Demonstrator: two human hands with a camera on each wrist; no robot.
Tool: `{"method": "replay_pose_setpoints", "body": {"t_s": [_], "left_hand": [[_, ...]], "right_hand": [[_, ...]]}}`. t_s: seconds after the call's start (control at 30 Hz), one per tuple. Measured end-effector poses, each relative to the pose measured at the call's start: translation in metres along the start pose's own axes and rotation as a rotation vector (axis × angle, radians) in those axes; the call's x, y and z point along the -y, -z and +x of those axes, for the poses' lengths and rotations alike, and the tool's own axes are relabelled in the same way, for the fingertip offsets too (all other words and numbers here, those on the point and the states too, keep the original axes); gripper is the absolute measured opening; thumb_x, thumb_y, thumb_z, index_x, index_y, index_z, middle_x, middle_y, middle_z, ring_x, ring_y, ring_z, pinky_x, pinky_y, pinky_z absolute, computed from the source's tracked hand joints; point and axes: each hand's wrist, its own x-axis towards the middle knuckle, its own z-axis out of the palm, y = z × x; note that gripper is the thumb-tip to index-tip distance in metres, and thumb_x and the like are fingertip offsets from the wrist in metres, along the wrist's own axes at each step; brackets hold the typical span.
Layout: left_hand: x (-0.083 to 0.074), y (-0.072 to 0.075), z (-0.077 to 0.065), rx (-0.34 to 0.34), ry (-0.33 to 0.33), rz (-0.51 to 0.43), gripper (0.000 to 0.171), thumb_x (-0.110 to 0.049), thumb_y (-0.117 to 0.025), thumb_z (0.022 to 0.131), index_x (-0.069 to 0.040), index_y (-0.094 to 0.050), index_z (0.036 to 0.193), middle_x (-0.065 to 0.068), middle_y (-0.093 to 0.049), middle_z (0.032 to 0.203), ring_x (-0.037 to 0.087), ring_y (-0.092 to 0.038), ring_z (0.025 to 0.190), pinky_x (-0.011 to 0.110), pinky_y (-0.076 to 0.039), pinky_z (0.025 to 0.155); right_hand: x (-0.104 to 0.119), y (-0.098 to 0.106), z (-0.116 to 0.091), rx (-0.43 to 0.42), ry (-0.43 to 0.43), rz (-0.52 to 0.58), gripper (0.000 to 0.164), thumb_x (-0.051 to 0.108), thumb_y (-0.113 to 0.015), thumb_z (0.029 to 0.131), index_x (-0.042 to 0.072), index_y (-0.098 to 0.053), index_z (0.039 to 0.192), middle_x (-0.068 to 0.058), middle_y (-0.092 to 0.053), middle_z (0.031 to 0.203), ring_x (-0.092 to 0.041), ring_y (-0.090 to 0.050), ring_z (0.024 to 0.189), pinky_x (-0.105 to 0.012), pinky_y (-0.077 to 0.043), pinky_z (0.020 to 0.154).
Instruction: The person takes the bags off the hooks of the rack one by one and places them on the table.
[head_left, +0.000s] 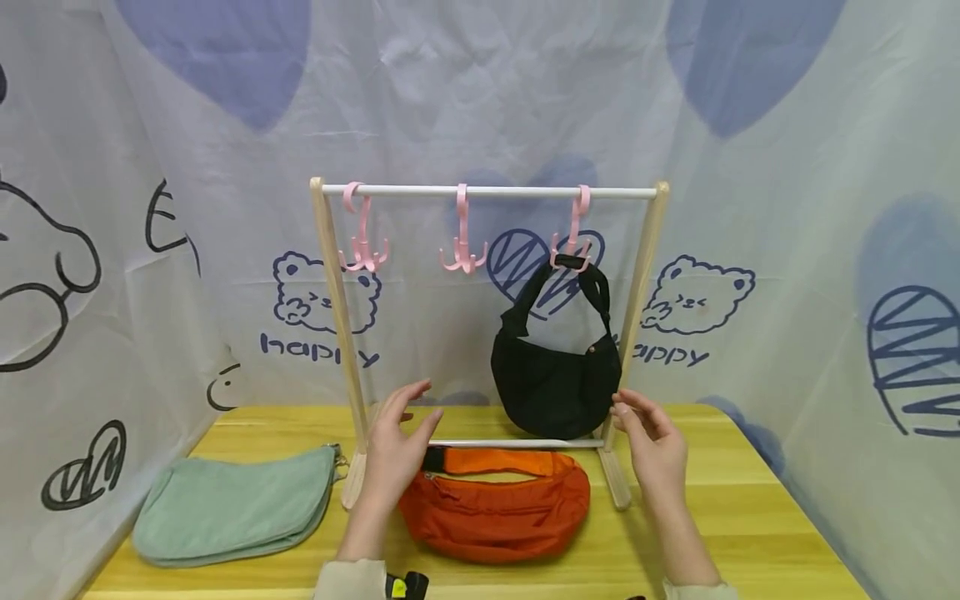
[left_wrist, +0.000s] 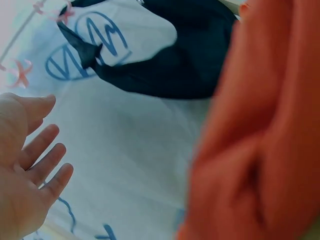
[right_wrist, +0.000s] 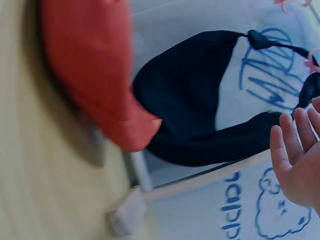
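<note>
A black shoulder bag [head_left: 555, 387] hangs by its strap from the rightmost pink hook [head_left: 576, 229]. My right hand [head_left: 654, 446] is raised beside the bag's lower right side, fingers loosely bent and holding nothing. In the right wrist view, the fingers [right_wrist: 292, 145] are extended close to the strap side of the black bag. My left hand [head_left: 393, 446] hovers by the left end of an orange-red waist bag [head_left: 495, 512], thumb and fingers spread apart with nothing between them. The waist bag lies on the table in front of the rack, its strap behind it.
The rack has wooden posts [head_left: 337, 317] and a white top bar [head_left: 517, 192]. Two more pink hooks, at the left [head_left: 364, 237] and middle [head_left: 462, 237], carry no bags. A pale green pouch [head_left: 232, 508] lies on the wooden table [head_left: 720, 508] at the left. A printed cloth [head_left: 480, 100] encloses the back and sides.
</note>
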Motion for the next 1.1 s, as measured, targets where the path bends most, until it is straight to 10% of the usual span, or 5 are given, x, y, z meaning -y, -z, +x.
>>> {"method": "replay_pose_setpoints", "body": {"t_s": [0.37, 1.1], "left_hand": [[-0.048, -0.015, 0.038, 0.037, -0.123, -0.098, 0.045, -0.013, -0.079, 0.094, -0.011, -0.067, 0.138, 0.007, -0.066, 0.135, 0.029, -0.061, 0.124, 0.053, -0.053, 0.099], [-0.100, -0.062, 0.116, 0.055, -0.253, -0.159, 0.040, -0.015, -0.078, 0.096, -0.007, -0.069, 0.134, 0.010, -0.067, 0.132, 0.025, -0.062, 0.117, 0.044, -0.056, 0.096]], "right_hand": [[0.054, -0.002, 0.036, 0.018, 0.228, 0.028, 0.026, 0.006, -0.065, 0.102, -0.005, -0.069, 0.126, 0.003, -0.074, 0.108, -0.014, -0.070, 0.096, -0.018, -0.058, 0.083], [0.145, -0.020, 0.122, 0.145, 0.473, -0.352, 0.031, 0.021, -0.066, 0.104, 0.010, -0.070, 0.132, -0.008, -0.071, 0.125, -0.004, -0.063, 0.107, -0.018, -0.051, 0.092]]}}
